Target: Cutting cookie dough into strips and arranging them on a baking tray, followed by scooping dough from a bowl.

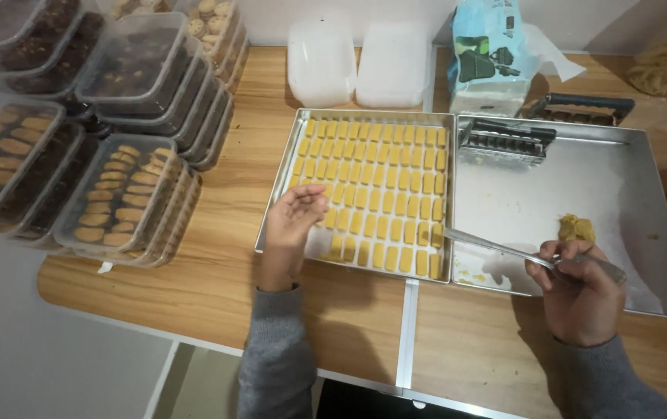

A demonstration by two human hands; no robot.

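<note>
From the head camera, the left hand (293, 219) hovers palm-up over the near left corner of the cookie tray (277, 180). Its fingers (311, 203) are loosely curled and hold nothing I can see. Just past the fingertips lie the rows of small yellow dough bars (384, 182), packed close together.

The right hand (580, 293) is closed around a thin metal tool (504, 248). The tool's tip points left, toward the bars nearest the tray's right edge. Just beyond the right knuckles sits a small lump of dough (576, 228) in the second tray (620, 178), which is mostly bare.

The bars look soft, so a careless poke from the tool tip could dent or push one into its neighbour. The left fingers could also squash the front row if they drop.

There is open room on the wooden table (217, 264) to the left of the left fingers, before the stacked plastic boxes (120, 198).
</note>
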